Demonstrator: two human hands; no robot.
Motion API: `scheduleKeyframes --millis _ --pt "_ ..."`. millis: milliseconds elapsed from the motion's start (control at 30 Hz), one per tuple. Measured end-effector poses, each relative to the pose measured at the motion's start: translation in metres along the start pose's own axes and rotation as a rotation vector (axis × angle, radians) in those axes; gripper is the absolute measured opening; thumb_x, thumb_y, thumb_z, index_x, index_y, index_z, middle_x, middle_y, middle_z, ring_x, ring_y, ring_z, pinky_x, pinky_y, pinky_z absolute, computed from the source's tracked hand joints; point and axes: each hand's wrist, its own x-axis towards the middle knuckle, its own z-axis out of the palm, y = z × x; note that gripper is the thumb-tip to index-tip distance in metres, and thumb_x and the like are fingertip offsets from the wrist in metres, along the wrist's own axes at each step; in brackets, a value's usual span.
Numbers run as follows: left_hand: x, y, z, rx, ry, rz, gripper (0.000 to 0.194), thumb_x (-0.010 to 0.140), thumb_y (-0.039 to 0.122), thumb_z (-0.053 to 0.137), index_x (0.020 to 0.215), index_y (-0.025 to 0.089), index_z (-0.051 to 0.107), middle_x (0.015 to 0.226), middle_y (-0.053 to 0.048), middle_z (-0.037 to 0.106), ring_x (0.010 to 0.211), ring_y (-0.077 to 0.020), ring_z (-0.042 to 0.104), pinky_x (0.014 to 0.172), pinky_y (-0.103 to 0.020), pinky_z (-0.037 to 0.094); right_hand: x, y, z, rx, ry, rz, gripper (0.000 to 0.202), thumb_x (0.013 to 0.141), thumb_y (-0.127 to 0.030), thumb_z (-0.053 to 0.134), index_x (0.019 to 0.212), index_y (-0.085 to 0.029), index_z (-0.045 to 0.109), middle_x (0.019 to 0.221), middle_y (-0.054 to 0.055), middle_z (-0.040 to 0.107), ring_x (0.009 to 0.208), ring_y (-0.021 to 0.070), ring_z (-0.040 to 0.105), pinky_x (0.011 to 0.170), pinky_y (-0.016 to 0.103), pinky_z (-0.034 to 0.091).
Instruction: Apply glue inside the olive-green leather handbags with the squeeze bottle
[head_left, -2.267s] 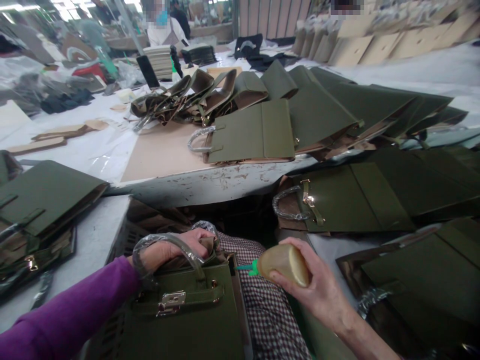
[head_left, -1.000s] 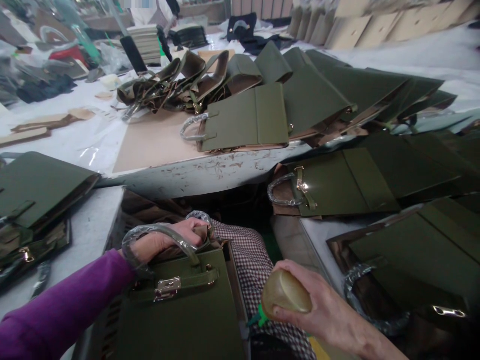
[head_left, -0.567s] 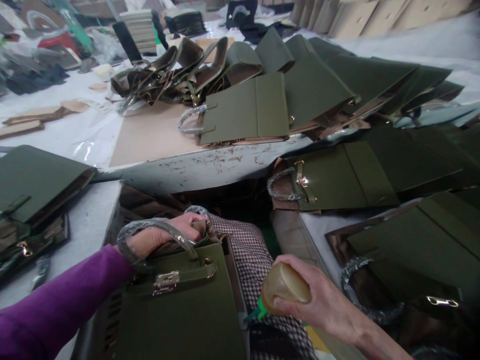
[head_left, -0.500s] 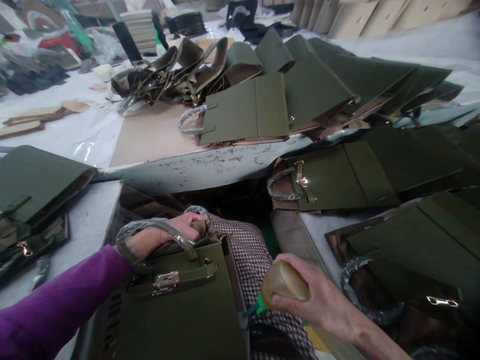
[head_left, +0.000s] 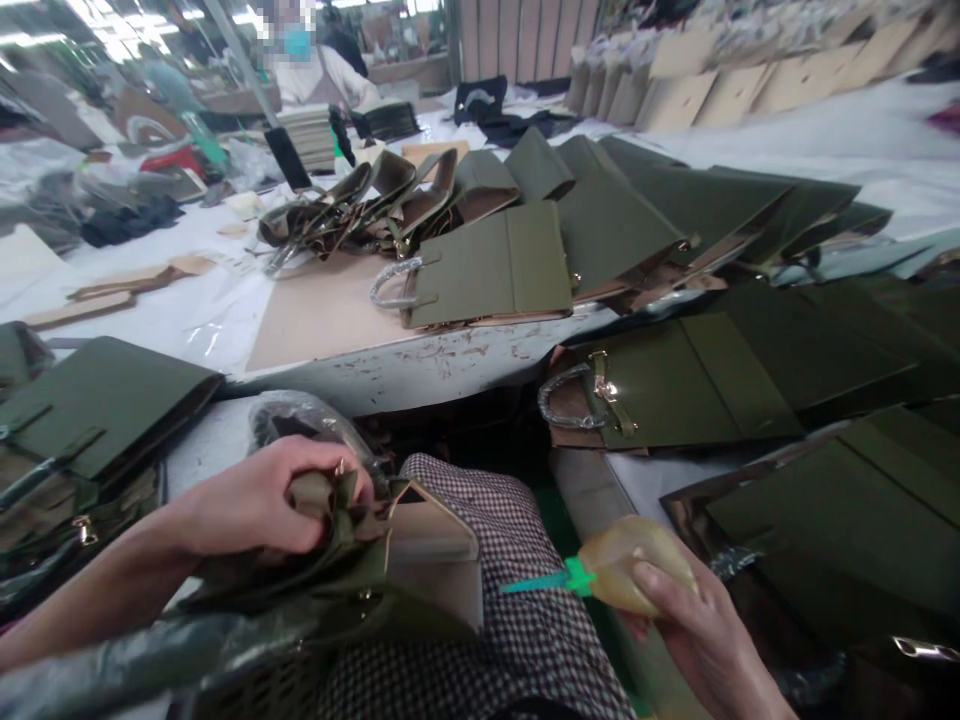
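My left hand (head_left: pixel 262 500) grips the gathered top edge of an olive green bag (head_left: pixel 420 605) that lies tilted over my lap at the lower left. One side of this bag shows a pale inner flap, and plastic wrap covers its handle. In my right hand (head_left: pixel 697 610) is a squeeze bottle (head_left: pixel 634 565) of yellowish liquid with a green cap and a long thin nozzle. The nozzle points left, its tip a little apart from the bag's pale end, above the checked cloth (head_left: pixel 517 540) on my lap.
Across the table (head_left: pixel 450 360) ahead lie an olive bag (head_left: pixel 495 265) and several more behind it. Other olive bags (head_left: pixel 675 385) rest at the right, and one (head_left: pixel 112 400) at the left. A person (head_left: pixel 322 75) is at the far back.
The bag has been turned and tilted, so its pale end now shows. My left hand has moved left with its edge; the bottle has moved right, away from the bag. The view has tipped up.
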Motion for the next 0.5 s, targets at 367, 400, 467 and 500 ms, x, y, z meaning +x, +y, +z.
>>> scheduleKeyframes --millis 367,400,467,500 --pt "-0.013 -0.017 0.051 0.117 0.085 0.128 0.035 0.061 0.012 0.059 0.091 0.022 0.075 0.101 0.001 0.080 0.095 -0.0246 0.072 0.082 -0.029 0.054 0.032 0.034 0.000 -0.541 0.065 -0.235 0.057 0.079 -0.059 0.078 0.120 -0.023 0.062 0.110 0.010 0.076 0.097 0.0326 0.075 0.077 0.040 0.065" --pt "-0.014 -0.018 0.051 0.118 0.084 0.138 0.034 0.061 0.011 0.060 0.089 0.022 0.075 0.099 0.001 0.080 0.093 -0.0240 0.072 0.082 -0.029 0.054 0.037 0.031 0.005 -0.580 0.054 -0.258 0.055 0.079 -0.058 0.077 0.118 -0.023 0.062 0.110 0.010 0.077 0.099 0.0328 0.075 0.084 0.043 0.065" --pt "-0.015 -0.020 0.053 0.133 0.063 0.157 0.034 0.062 0.009 0.061 0.090 0.023 0.074 0.100 0.001 0.080 0.093 -0.0236 0.072 0.082 -0.028 0.054 0.044 0.026 0.017 -0.631 0.038 -0.283 0.054 0.077 -0.057 0.077 0.116 -0.022 0.062 0.109 0.010 0.077 0.100 0.0336 0.076 0.090 0.047 0.063" --pt "-0.015 -0.021 0.055 0.138 0.044 0.164 0.036 0.061 0.008 0.061 0.092 0.023 0.074 0.101 0.002 0.080 0.094 -0.0235 0.072 0.082 -0.028 0.053 0.047 0.025 0.023 -0.644 0.033 -0.286 0.055 0.077 -0.058 0.076 0.116 -0.022 0.062 0.109 0.011 0.077 0.100 0.0341 0.076 0.090 0.048 0.063"
